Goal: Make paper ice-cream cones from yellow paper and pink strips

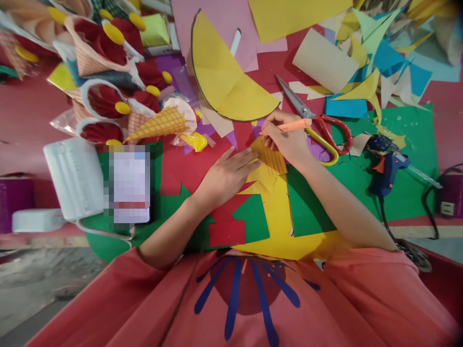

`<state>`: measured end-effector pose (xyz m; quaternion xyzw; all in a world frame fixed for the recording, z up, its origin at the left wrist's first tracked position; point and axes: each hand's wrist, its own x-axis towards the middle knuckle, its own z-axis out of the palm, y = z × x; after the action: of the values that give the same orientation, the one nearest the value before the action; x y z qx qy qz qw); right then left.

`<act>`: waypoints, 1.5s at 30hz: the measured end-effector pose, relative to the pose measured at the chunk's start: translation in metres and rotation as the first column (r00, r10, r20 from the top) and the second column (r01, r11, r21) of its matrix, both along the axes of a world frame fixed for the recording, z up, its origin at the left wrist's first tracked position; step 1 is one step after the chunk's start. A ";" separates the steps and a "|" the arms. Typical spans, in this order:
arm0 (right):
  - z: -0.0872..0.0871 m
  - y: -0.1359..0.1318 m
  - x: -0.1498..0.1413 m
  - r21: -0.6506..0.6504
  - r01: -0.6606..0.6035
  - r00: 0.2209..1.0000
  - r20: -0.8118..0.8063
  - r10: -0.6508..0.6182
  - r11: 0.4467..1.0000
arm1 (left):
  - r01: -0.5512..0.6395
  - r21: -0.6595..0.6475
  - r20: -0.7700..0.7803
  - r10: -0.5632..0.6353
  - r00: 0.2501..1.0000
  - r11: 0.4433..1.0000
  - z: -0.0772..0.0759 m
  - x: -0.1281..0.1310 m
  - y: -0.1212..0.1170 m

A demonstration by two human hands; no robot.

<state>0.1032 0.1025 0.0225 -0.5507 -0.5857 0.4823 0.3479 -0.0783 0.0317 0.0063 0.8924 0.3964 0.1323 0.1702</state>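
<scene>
While the left hand (228,174) lies flat on the layered paper with its fingers stretched out and slightly apart, gripping nothing, the right hand (282,140) has its fingers closed around an orange marker (294,126). The yellow paper piece with drawn lines (273,157) lies between the two hands: the left fingertips rest at its left edge, and the right hand is over its upper part. Whether the marker's tip touches the paper is too small to tell.

Just beyond the hands lies a yellow half-disc (224,72) of paper with a dark curved edge. Scissors (305,112) with one red and one yellow handle loop lie open-handled just beside the right hand, their blades pointing away from the person. Past them rest a curled beige sheet (323,60) and a heap of paper scraps (388,53). On the right, a blue glue gun (389,174) sits on a green sheet (405,127).

To the left, a yellow checked paper cone (159,124) lies at the near side of a pile of similar cones. Nearer the person are a phone (130,185) with a blurred screen and, beside it, a white box-shaped device (75,179). A small red paper rectangle (227,233) lies near the person's body.
</scene>
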 end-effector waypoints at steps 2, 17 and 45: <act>-0.001 0.000 0.000 0.032 -0.009 0.999 0.044 0.008 0.999 | -0.004 -0.002 -0.013 0.004 1.000 1.000 0.000 0.000 0.000; -0.016 0.003 -0.005 0.163 0.021 0.982 0.184 -0.051 0.986 | 0.010 0.026 -0.013 -0.010 1.000 1.000 0.001 -0.001 0.000; -0.015 -0.006 0.000 0.157 -0.040 0.960 0.280 -0.005 0.987 | 0.009 0.103 0.003 -0.009 1.000 0.995 -0.006 -0.003 0.000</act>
<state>0.1027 0.0963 0.0078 -0.5782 -0.6709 0.3539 0.3006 -0.0812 0.0316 -0.0001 0.9016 0.3847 0.1531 0.1252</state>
